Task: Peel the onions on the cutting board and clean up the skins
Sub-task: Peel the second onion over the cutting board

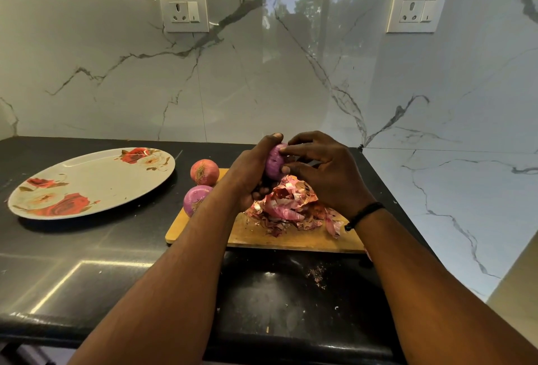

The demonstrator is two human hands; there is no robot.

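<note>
The left hand [250,172] is gripping a purple onion [275,162], its fingers curling round it from below and its thumb lying up along the far side. The right hand [323,172] is meeting it from the other side, its fingertips [286,150] pinching at the top of that same onion, though whether they are catching a strip of skin is too small to tell. Both hands are holding the onion raised above the wooden cutting board [291,241].

Directly beneath the hands, a heap of reddish skins [291,204] is lying on the board, spreading out under the right wrist, which is wearing a dark band [364,214]. Just beside the left forearm, on its outer side, a peeled purple onion [195,198] is sitting at the board's edge, and a little beyond it an onion in its brown-red skin [204,171] is resting at the board's far corner. Well off to the left of the left hand, a flowered plate [96,181] is lying on the black counter [87,262]. A few skin crumbs [317,274] are lying on the counter nearer than the board, between the two forearms.
</note>
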